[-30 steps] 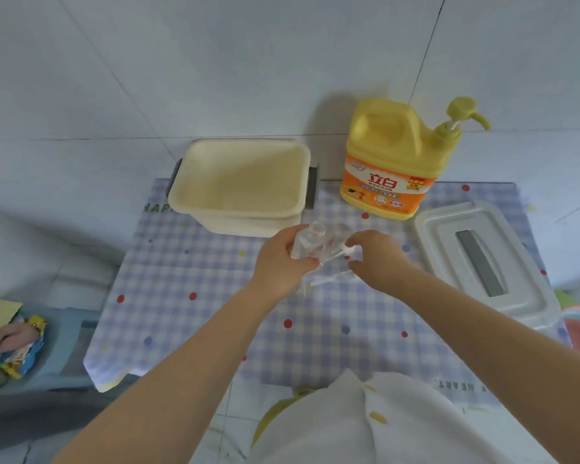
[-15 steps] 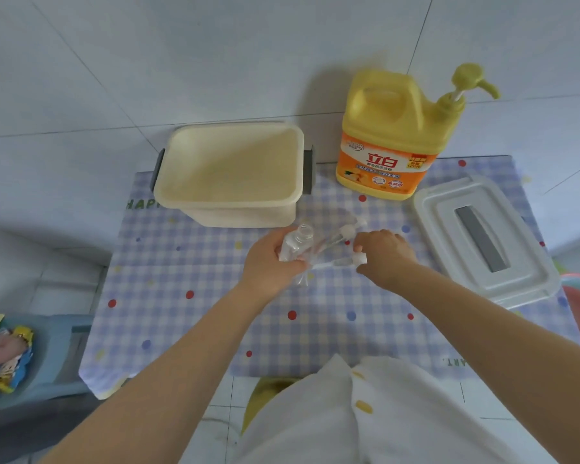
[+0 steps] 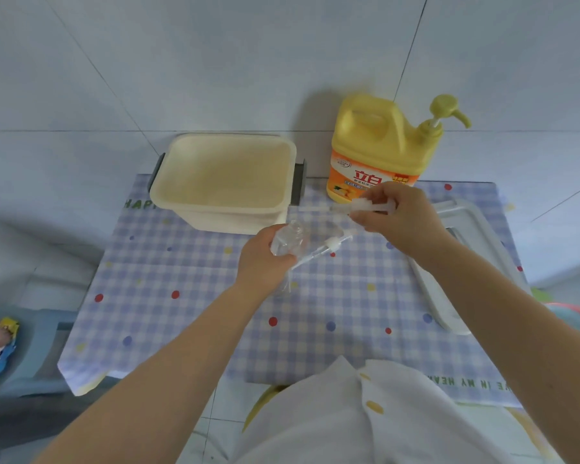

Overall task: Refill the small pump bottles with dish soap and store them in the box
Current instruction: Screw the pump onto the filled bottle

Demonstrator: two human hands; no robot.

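My left hand grips a small clear bottle with its neck uncapped, above the checked tablecloth. A white pump head with a thin tube lies slanted against that bottle; whether the hand holds it too, I cannot tell. My right hand holds a second white pump head, raised and lying level in front of the yellow dish soap jug. The cream box stands open and empty at the back left of the table.
The box's white lid with a grey handle lies flat at the table's right side, partly under my right forearm. A blue stool with coloured packets sits low at the left. Tiled wall rises right behind the table.
My right hand has lifted the pump head up and to the right, away from the bottle, toward the soap jug. The left hand has kept the bottle in about the same place.
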